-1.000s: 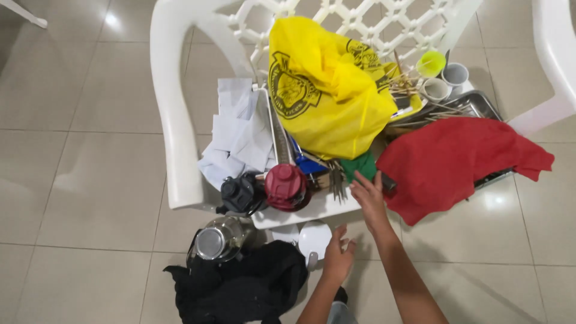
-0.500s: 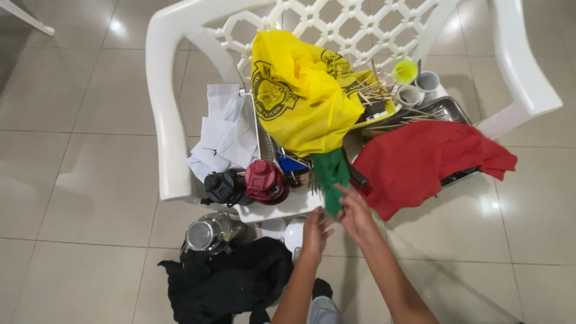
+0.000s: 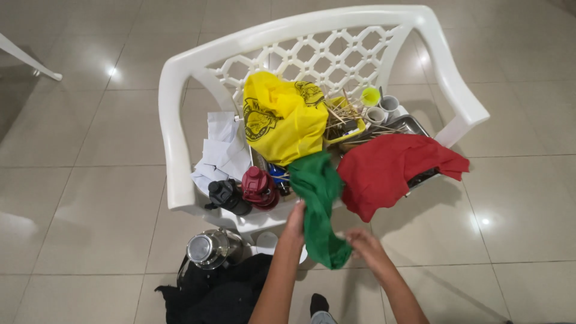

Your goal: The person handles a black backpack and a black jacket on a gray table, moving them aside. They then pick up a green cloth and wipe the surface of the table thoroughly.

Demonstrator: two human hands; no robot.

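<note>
Holding green cloth (image 3: 319, 207): left hand (image 3: 295, 217) pinches edge, right hand (image 3: 363, 245) grips at 4 o'clock; lift clear of red cloth (image 3: 393, 168).

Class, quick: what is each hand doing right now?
Left hand: closed on the green cloth.
Right hand: touching the cloth's lower end; grip cannot be told.

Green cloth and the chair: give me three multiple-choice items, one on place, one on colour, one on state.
1. Where does the red cloth lie?
A. on the floor
B. on the white chair, over a metal tray
C. on the black bag

2. What colour is the bag against the chair's back?
A. yellow
B. blue
C. white

3. How is the green cloth held?
A. folded flat
B. hanging, gripped by the left hand, with the right hand at its lower end
C. untouched

B, it drapes across the tray on the seat; A, plainly yellow; B, it dangles between both hands.
</note>
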